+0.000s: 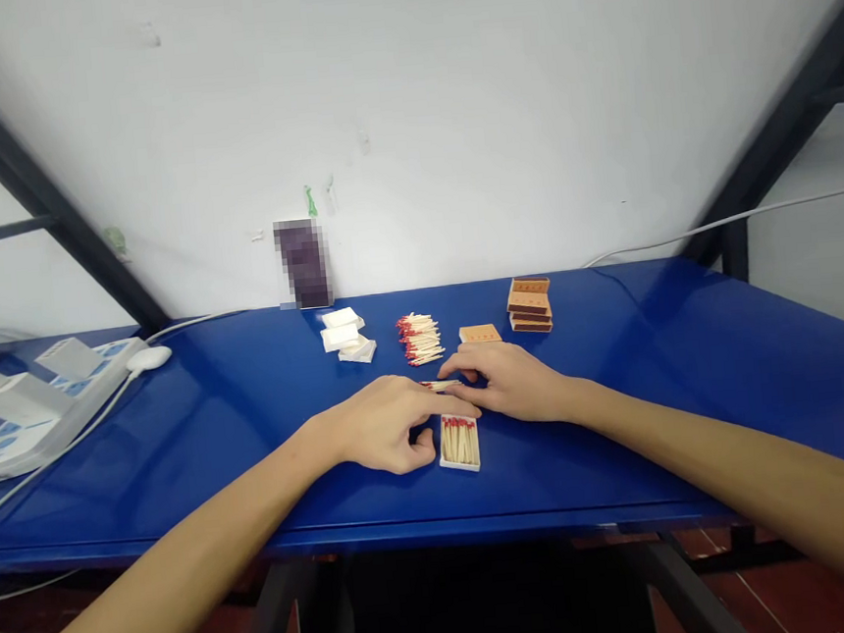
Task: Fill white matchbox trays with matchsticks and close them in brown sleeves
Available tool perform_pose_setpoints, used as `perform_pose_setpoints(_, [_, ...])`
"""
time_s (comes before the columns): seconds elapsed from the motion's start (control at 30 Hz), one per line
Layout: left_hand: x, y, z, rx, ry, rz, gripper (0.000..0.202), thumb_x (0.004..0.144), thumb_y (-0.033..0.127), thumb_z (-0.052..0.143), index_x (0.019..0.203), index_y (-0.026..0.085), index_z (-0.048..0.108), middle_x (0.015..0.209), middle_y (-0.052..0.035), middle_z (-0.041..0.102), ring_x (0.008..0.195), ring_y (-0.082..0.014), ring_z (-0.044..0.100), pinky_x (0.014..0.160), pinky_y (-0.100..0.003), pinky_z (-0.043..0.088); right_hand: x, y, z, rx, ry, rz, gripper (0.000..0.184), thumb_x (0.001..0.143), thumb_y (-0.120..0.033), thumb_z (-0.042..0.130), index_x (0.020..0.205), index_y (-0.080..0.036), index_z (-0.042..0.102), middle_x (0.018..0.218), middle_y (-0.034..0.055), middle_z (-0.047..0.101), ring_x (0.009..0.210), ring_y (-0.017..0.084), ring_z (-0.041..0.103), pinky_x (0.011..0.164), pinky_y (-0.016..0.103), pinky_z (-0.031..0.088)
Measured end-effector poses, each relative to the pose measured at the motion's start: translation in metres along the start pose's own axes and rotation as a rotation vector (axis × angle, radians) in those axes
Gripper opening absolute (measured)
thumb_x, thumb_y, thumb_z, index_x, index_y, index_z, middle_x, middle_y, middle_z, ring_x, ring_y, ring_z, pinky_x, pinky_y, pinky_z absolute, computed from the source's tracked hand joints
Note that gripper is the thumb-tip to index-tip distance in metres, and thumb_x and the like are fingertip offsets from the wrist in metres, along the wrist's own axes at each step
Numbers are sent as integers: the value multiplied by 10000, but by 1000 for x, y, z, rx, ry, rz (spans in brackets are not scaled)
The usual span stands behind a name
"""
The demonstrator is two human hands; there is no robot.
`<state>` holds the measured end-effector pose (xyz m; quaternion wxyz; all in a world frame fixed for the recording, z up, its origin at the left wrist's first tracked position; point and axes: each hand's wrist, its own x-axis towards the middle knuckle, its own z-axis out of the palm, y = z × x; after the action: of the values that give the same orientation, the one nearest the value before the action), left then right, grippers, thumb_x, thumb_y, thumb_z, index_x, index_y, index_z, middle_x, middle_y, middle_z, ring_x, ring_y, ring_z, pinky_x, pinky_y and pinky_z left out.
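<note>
A white inner matchbox tray (461, 468) full of red-tipped matches lies near the front of the blue table. My left hand (387, 423) is left of it, index finger stretched across the tray's far end, thumb bent beside the tray; it holds nothing I can see. Just beyond the tray, a few loose matches (439, 385) lie sideways between the thumb and fingertips of my right hand (513, 382), which pinches at their ends. A larger pile of matches (420, 338) sits farther back, red heads to the left. Behind my right hand is an orange matchbox sleeve (480, 333), partly covered.
Several white trays (348, 335) are stacked at the back left. Orange-brown matchbox sleeves (529, 304) stand piled at the back right. A white power strip (53, 408) with plugs and cables occupies the left side. A white wall (448, 107) rises behind the table.
</note>
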<state>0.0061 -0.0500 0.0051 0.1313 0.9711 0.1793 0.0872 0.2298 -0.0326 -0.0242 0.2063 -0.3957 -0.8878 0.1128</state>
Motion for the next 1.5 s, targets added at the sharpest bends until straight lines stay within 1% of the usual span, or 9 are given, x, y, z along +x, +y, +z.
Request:
perform_pose_setpoints(0.23, [0, -1, 2, -21, 29, 17, 387, 754, 226, 606, 1135, 215, 671, 647, 30, 582, 562, -126, 493, 576, -243, 384, 5, -1, 6, 64, 18, 64, 243, 919, -421, 576, 919, -228, 723, 702, -1, 581, 663, 135, 507, 586, 261, 318])
perform_pose_setpoints(0.37, [-1, -2, 4, -24, 66, -11, 310, 787, 289, 629, 1084, 206, 667, 635, 40, 552, 553, -112, 481, 559, -240, 362, 6, -3, -3, 128, -70, 106, 183, 894, -343, 592, 886, -194, 699, 698, -8, 548, 645, 128, 484, 581, 259, 333])
perform_pose_setpoints(0.47, [-2, -3, 3, -38, 73, -32, 306, 795, 322, 652, 1077, 203, 655, 641, 49, 543, 546, -99, 478, 553, -233, 353, 4, -5, -13, 128, -159, 130, 184, 883, -340, 590, 864, -178, 674, 701, -9, 526, 629, 128, 461, 566, 262, 330])
perform_pose_setpoints(0.6, [-1, -6, 0, -36, 59, -102, 300, 795, 385, 678, 1024, 196, 640, 602, 67, 500, 520, -90, 462, 535, -231, 324, 0, -7, -19, 110, -188, 134, 193, 901, -338, 555, 865, -171, 644, 714, -1, 543, 632, 135, 468, 571, 268, 342])
perform_pose_setpoints(0.73, [-2, -11, -2, -17, 68, -166, 327, 788, 438, 699, 988, 191, 625, 591, 71, 493, 517, -91, 462, 534, -226, 300, -3, -6, -14, 80, -113, 100, 202, 931, -335, 520, 905, -176, 642, 798, 34, 601, 691, 156, 517, 610, 281, 371])
perform_pose_setpoints(0.9, [-3, -17, -2, -28, 99, -186, 364, 791, 499, 700, 963, 187, 625, 585, 64, 505, 549, -104, 495, 585, -227, 347, -3, -2, -7, 40, -29, 59, 189, 950, -318, 511, 920, -187, 645, 919, 60, 627, 810, 178, 561, 669, 289, 396])
perform_pose_setpoints(1.13, [-3, -16, -5, -101, 66, -246, 308, 788, 394, 702, 978, 174, 598, 557, 79, 530, 474, -89, 493, 525, -218, 341, -1, 1, -3, 70, 38, 79, 198, 952, -329, 536, 885, -193, 664, 828, 31, 641, 727, 155, 554, 631, 274, 370])
perform_pose_setpoints(1.3, [-3, -16, -7, -46, 74, -250, 325, 779, 427, 708, 950, 177, 588, 564, 81, 514, 487, -90, 475, 520, -223, 303, -2, -3, -8, 114, 150, 30, 216, 947, -345, 551, 881, -186, 682, 782, 27, 622, 694, 149, 532, 638, 279, 377])
perform_pose_setpoints(1.5, [-3, -22, -5, -1, 101, -250, 404, 753, 540, 708, 820, 184, 529, 552, 84, 466, 487, -88, 417, 518, -243, 261, -8, -9, -13, 149, 50, -124, 191, 958, -327, 539, 946, -200, 681, 816, 32, 643, 694, 144, 547, 641, 277, 401])
